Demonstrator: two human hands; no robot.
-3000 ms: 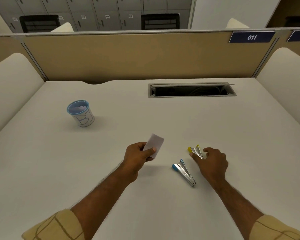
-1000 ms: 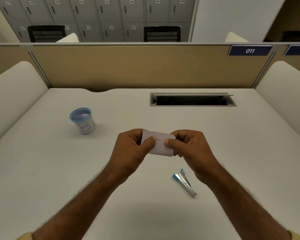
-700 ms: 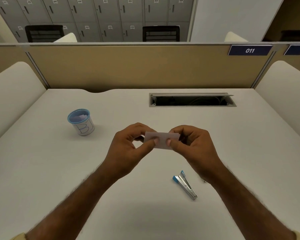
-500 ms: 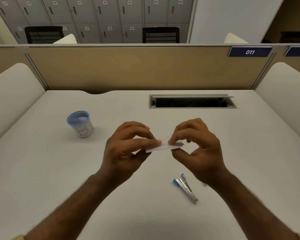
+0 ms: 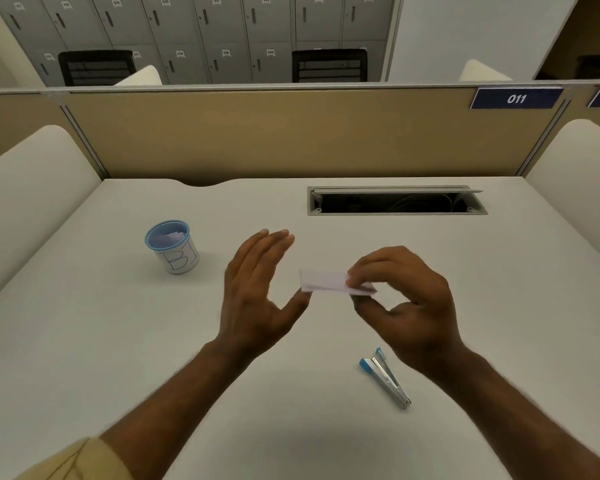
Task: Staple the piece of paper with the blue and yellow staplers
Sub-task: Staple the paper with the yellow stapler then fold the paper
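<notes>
- Since half a second ago my left hand (image 5: 257,292) has let go of the paper and spread open, fingers straight.
- Nearest me, I see the blue stapler (image 5: 385,377) lying flat on the desk (image 5: 118,341), below my right hand (image 5: 406,306).
- That hand pinches the piece of paper (image 5: 324,280) by its right end, above the desk.
- Farther left stands a blue-rimmed cup (image 5: 172,245).
- I can't see the yellow stapler.

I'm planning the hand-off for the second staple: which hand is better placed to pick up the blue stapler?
Probably the left hand: it is open and empty. The right hand hovers nearer the small blue-tipped metal stapler on the white desk, but it is pinching the folded white paper slip.
</notes>
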